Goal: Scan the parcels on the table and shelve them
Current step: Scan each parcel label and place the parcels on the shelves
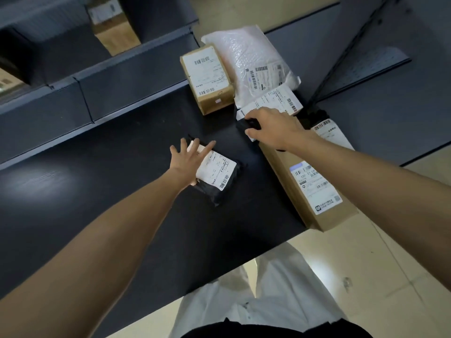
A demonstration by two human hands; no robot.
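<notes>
A small black-wrapped parcel point(220, 178) with a white label lies in the middle of the black table point(122, 191). My left hand point(189, 159) rests on its left end with fingers spread. My right hand point(273, 129) curls round a black object point(251, 124), likely the scanner, lying on a small parcel with a white label point(275, 98). A brown box point(207, 76) and a white bubble mailer point(251, 57) sit at the table's far end. A long brown box point(307, 186) lies along the right edge under my right forearm.
Dark shelving point(97, 76) runs along the left side of the table, with a brown box point(112, 25) on an upper shelf. Another dark shelf unit point(378, 69) stands to the right. The tiled floor point(390, 264) shows beyond the near table edge.
</notes>
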